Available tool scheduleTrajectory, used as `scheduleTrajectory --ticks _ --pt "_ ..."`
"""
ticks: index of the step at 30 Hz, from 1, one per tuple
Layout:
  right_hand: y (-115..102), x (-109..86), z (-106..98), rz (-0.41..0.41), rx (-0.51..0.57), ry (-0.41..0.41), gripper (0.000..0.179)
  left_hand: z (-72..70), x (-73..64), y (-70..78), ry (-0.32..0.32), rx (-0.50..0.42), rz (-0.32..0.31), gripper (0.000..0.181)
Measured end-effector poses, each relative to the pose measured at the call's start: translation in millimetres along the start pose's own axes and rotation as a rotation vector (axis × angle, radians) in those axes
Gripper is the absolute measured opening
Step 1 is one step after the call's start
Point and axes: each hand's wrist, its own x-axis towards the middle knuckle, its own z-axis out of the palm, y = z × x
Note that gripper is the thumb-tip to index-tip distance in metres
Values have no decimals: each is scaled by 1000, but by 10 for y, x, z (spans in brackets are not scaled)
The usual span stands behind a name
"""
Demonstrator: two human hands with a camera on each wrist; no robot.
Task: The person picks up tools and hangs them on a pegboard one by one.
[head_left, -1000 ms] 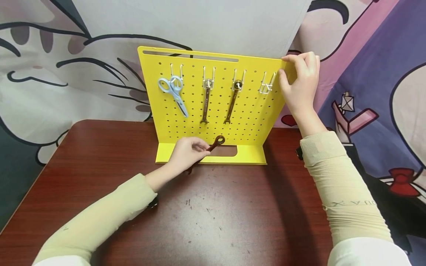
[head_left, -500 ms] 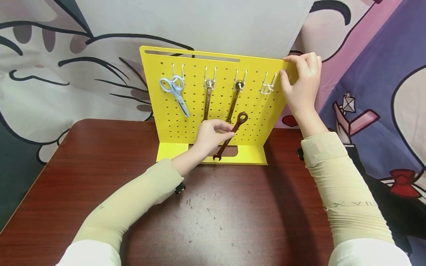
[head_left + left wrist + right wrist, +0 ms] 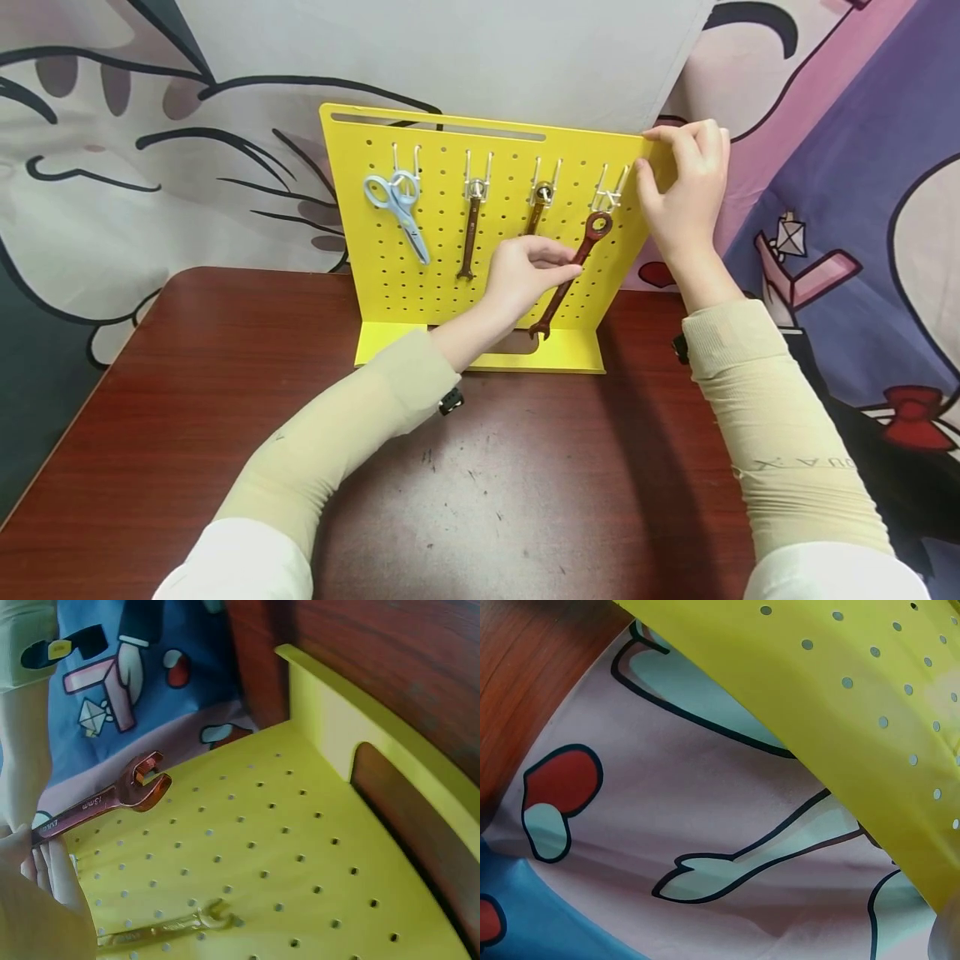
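Note:
My left hand (image 3: 525, 271) pinches a combination wrench (image 3: 558, 292) by its shank. Its ring end points up, just below the rightmost white hook (image 3: 606, 198); its open end hangs down. In the left wrist view the open end of the wrench (image 3: 139, 787) stands clear of the board's face. With thumb and fingers, my right hand (image 3: 686, 192) grips the upper right corner of the yellow pegboard (image 3: 442, 242). Two other wrenches, a left one (image 3: 470, 233) and a right one (image 3: 536, 218), hang on the middle hooks. The right one's lower part is hidden behind my left hand.
Light blue scissors (image 3: 401, 208) hang on the leftmost hook. The pegboard's base (image 3: 570, 358) stands on a brown wooden table (image 3: 480, 500), near its back edge. A printed cartoon cloth (image 3: 247, 192) hangs behind.
My left hand has carried the wrench up and to the right, from the pegboard's base to just below the rightmost hook. The right hand keeps its hold on the corner.

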Motion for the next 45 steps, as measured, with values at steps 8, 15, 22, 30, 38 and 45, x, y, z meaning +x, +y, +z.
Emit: scheduleTrajectory --ticks 8,15,22,30,38,45 --pt "-17 -6 2 -6 1 -3 29 139 105 63 9 -31 22 22" --pt "-10 1 11 -10 3 -2 29 187 183 54 63 -50 38 18" --pt "-5 -12 2 -4 -2 -11 29 229 268 -3 105 -16 -8 18" --pt "12 -15 12 -9 -2 -3 29 324 364 -71 175 -55 11 17" --pt "15 -12 20 -5 0 -2 29 444 419 -116 249 -20 28 17" --pt "10 -4 26 -5 7 10 29 478 418 -120 276 43 53 16"
